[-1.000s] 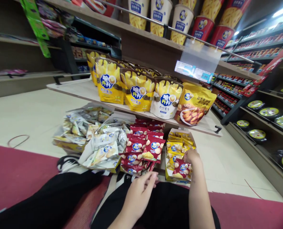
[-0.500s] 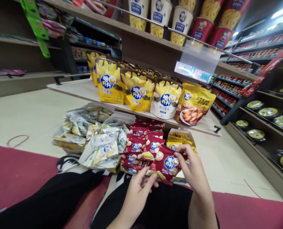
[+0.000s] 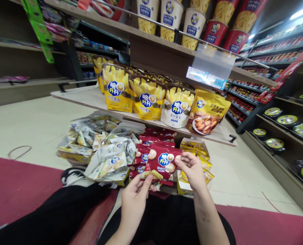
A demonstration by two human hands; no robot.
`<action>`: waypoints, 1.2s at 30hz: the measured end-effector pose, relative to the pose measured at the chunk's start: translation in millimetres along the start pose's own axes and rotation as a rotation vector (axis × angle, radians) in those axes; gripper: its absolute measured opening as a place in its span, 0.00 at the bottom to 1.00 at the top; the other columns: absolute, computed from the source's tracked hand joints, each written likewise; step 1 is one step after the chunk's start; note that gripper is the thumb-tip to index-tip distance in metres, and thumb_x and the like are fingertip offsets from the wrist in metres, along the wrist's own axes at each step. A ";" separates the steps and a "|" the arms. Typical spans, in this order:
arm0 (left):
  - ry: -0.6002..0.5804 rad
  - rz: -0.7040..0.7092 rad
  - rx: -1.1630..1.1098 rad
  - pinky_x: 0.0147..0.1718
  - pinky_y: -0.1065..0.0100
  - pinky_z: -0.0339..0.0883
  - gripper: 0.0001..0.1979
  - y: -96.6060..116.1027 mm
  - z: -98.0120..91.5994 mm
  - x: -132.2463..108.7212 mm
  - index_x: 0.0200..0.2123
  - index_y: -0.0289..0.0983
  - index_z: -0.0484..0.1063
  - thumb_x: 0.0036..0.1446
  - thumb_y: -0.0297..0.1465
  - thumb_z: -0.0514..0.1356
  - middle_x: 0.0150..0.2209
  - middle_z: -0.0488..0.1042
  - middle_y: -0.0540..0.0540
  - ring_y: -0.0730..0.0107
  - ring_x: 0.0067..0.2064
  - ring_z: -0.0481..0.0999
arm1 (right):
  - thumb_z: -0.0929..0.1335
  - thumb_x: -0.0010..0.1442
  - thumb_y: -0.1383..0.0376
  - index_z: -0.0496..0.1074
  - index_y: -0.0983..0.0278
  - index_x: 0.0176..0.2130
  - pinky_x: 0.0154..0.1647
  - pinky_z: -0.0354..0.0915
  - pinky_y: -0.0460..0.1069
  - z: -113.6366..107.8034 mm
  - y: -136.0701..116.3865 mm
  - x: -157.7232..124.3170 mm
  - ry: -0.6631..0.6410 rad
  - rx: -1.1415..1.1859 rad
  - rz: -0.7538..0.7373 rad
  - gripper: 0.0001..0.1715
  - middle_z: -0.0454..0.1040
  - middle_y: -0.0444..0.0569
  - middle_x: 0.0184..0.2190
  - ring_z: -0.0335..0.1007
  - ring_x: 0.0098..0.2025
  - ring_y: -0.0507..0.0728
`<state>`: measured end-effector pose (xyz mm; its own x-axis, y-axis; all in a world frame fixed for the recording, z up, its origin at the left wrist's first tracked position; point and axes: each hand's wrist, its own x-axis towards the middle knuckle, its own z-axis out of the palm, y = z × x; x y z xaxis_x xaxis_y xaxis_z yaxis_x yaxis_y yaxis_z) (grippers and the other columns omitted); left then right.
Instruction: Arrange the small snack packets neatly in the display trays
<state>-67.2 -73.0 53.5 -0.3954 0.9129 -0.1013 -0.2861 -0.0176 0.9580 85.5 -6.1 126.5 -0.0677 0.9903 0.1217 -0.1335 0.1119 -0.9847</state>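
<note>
A red snack packet [image 3: 156, 158] with a blue-and-white logo is held up in front of me, tilted, between both hands. My left hand [image 3: 138, 190] pinches its lower left edge between thumb and fingers. The upper right edge is gripped by my right hand [image 3: 192, 168], thumb in front. Behind the packet lie more red packets [image 3: 138, 169] in a group, partly hidden by the held one. To their left stands an open box of white packets [image 3: 110, 156]. Just right of them is a box of yellow packets [image 3: 192, 146].
Above the boxes runs a low shelf [image 3: 77, 97] with standing yellow pouches [image 3: 146, 98] and a white pouch [image 3: 178, 105]. Fries cups [image 3: 193, 27] fill the upper shelf. A plastic price holder [image 3: 209, 64] hangs down. My legs [image 3: 49, 207] frame the front.
Both hands have moved left, the right one also slightly up, carrying the red packet with them and turning it more level. The yellow packet box on the right is now less covered.
</note>
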 end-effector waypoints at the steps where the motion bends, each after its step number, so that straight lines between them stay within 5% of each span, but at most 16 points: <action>1: 0.015 -0.001 -0.043 0.16 0.75 0.56 0.26 0.1 -0.6 1.2 0.40 0.32 0.72 0.46 0.48 0.67 0.20 0.74 0.50 0.75 0.19 0.67 | 0.80 0.41 0.57 0.72 0.62 0.31 0.30 0.70 0.44 3.1 2.3 0.3 -0.006 0.021 0.023 0.21 0.77 0.44 0.28 0.74 0.30 0.52; 5: -0.058 -0.080 -0.167 0.16 0.77 0.56 0.27 1.8 2.0 1.2 0.39 0.33 0.69 0.41 0.44 0.71 0.29 0.77 0.46 0.71 0.24 0.74 | 0.80 0.40 0.56 0.68 0.63 0.29 0.26 0.69 0.42 16.4 11.5 -1.4 0.069 0.144 0.093 0.23 0.76 0.42 0.26 0.72 0.26 0.49; 11: -0.087 -0.080 -0.078 0.16 0.77 0.58 0.23 -3.6 1.8 2.4 0.30 0.35 0.66 0.42 0.45 0.70 0.21 0.72 0.51 0.76 0.20 0.69 | 0.78 0.43 0.53 0.66 0.62 0.27 0.26 0.67 0.41 32.0 28.0 -4.7 0.108 0.264 0.153 0.24 0.73 0.40 0.25 0.68 0.26 0.48; 15: -0.111 -0.053 -0.002 0.12 0.77 0.54 0.25 -3.9 -6.8 12.4 0.29 0.35 0.67 0.39 0.49 0.69 0.22 0.72 0.51 0.80 0.16 0.63 | 0.76 0.46 0.51 0.66 0.62 0.26 0.24 0.64 0.42 29.7 36.3 0.4 0.167 0.152 0.066 0.22 0.72 0.41 0.24 0.66 0.25 0.49; 19: -0.066 -0.027 0.064 0.16 0.75 0.62 0.27 -1.5 -21.4 23.5 0.34 0.33 0.71 0.40 0.49 0.68 0.27 0.77 0.45 0.72 0.22 0.71 | 0.73 0.53 0.51 0.67 0.62 0.30 0.30 0.66 0.43 11.9 34.7 16.6 0.287 0.002 -0.182 0.18 0.73 0.43 0.28 0.69 0.30 0.51; 23: 0.054 0.046 0.077 0.21 0.72 0.67 0.26 -0.5 -34.8 31.4 0.36 0.34 0.72 0.41 0.48 0.69 0.29 0.78 0.44 0.68 0.27 0.75 | 0.74 0.48 0.48 0.65 0.61 0.29 0.23 0.64 0.43 -16.6 34.2 38.5 0.163 -0.089 -0.062 0.23 0.70 0.40 0.25 0.66 0.26 0.50; 27: 0.050 0.078 0.102 0.22 0.71 0.68 0.24 -2.7 -37.3 32.6 0.36 0.34 0.73 0.43 0.47 0.67 0.28 0.78 0.45 0.70 0.24 0.73 | 0.76 0.42 0.46 0.65 0.62 0.28 0.21 0.63 0.43 -33.0 48.0 52.6 -0.017 -0.151 0.133 0.27 0.70 0.40 0.23 0.64 0.23 0.50; 32: -0.123 0.109 0.283 0.33 0.65 0.75 0.19 -14.5 -24.0 22.8 0.39 0.36 0.74 0.54 0.46 0.61 0.36 0.80 0.42 0.62 0.34 0.79 | 0.73 0.44 0.45 0.64 0.61 0.29 0.22 0.63 0.43 -24.2 73.3 56.0 0.030 -0.171 0.126 0.27 0.71 0.41 0.25 0.66 0.25 0.50; 36: -0.260 0.326 0.533 0.49 0.57 0.72 0.14 -30.1 -8.6 12.4 0.44 0.39 0.76 0.59 0.37 0.55 0.50 0.76 0.41 0.57 0.51 0.76 | 0.73 0.44 0.45 0.66 0.61 0.28 0.23 0.63 0.44 -14.4 86.1 54.3 0.013 -0.239 0.130 0.25 0.74 0.43 0.25 0.69 0.26 0.52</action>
<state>-71.0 -64.6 21.1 -0.1470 0.9646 0.2192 0.3083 -0.1659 0.9367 84.6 58.5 46.5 -0.0560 0.9984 -0.0074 0.1132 -0.0010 -0.9936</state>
